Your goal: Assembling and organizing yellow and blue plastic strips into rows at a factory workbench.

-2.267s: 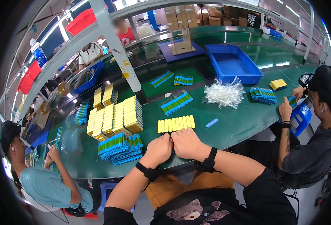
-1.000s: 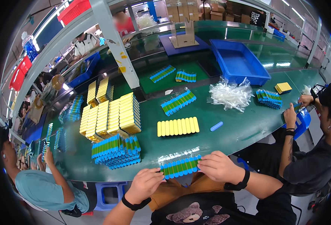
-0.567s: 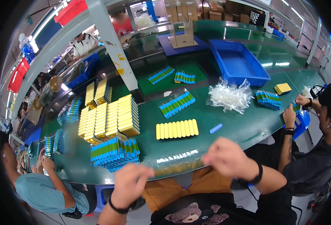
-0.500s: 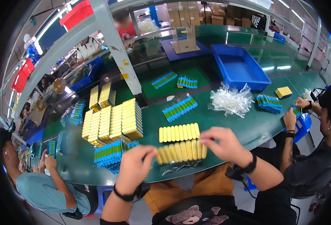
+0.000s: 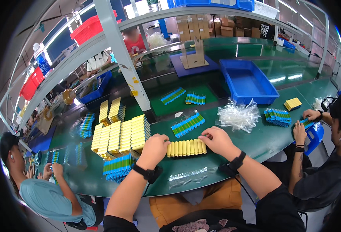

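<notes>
Left hand [image 5: 157, 146] and right hand [image 5: 217, 139] pinch opposite ends of yellow strip [image 5: 186, 148] at near side of table [image 5: 251, 143], beyond clear film [image 5: 188, 177]; light, even grip should keep it straight.

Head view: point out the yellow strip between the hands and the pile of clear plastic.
Yellow strip [image 5: 186, 147], head view: middle of upper face.
Clear plastic pile [image 5: 238, 116], head view: middle of heap.

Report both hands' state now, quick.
Left hand: closed on the left end of the yellow row.
Right hand: closed on the right end of that same row.
</notes>
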{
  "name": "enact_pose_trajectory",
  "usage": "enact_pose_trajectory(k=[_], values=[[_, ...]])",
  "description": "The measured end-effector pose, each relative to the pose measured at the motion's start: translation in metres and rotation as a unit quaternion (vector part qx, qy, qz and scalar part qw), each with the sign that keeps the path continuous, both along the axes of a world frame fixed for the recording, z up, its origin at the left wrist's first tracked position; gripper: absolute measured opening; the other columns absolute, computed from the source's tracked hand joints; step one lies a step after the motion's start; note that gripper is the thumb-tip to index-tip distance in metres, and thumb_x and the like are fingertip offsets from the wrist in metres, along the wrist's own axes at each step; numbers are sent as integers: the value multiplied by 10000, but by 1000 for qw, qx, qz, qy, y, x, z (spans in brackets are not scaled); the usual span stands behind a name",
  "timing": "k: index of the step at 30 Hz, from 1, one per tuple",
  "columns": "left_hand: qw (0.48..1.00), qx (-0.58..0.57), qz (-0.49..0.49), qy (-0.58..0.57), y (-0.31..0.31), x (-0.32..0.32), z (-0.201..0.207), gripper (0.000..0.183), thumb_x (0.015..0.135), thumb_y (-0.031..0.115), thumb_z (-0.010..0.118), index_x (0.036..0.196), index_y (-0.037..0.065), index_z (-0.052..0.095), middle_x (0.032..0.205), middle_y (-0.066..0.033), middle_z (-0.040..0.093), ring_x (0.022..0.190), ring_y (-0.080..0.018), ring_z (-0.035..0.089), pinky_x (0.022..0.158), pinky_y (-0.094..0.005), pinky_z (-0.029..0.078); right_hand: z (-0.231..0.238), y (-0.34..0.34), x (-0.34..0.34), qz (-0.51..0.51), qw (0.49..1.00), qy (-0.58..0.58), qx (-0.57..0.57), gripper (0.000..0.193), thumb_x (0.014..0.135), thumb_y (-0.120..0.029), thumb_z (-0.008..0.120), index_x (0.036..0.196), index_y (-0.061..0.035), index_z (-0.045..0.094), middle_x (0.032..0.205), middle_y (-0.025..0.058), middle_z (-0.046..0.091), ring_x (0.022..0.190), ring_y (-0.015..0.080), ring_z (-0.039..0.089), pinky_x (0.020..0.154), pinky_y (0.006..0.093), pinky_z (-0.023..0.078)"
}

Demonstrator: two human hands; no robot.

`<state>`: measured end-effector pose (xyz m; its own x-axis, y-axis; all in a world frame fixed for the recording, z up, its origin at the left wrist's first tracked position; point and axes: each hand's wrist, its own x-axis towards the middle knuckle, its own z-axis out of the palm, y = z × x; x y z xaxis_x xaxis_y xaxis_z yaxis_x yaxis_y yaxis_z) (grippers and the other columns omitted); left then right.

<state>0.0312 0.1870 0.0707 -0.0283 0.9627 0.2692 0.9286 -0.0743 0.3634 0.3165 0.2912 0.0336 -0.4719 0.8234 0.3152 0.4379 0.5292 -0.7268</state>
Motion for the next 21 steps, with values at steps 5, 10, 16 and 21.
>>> enact_pose_trajectory(k=[5,10,16,21], values=[[989,-74,-61,-111,-83,33,42,362,872,274,898,1128,47,781,951,-129,710,775,-281,685,702,-398,566,19,-68,11,69,987,5,145,176,898,-226,844,979,-82,783,894,108,695,884,336,666,792,444,547],[998,-1,-60,-34,-149,27,-25,405,829,279,936,1139,61,791,1015,-119,721,954,-322,701,913,-441,561,-7,-134,-12,198,967,-60,146,363,868,-312,865,1147,-102,766,1082,60,671,1032,288,620,875,427,495],[992,84,-41,-89,-155,26,-57,70,901,-7,758,962,23,745,956,-134,705,870,-362,684,774,-436,569,-20,-151,-51,180,956,-129,193,415,881,-356,852,1194,-97,768,1127,65,664,1089,286,599,897,449,473],[966,188,-54,-169,-149,35,-60,94,917,-53,745,985,6,719,959,-165,672,817,-335,664,725,-407,556,-26,-142,-73,177,952,-174,179,246,888,-254,816,1079,-99,799,1090,59,682,1037,284,632,858,422,487]])
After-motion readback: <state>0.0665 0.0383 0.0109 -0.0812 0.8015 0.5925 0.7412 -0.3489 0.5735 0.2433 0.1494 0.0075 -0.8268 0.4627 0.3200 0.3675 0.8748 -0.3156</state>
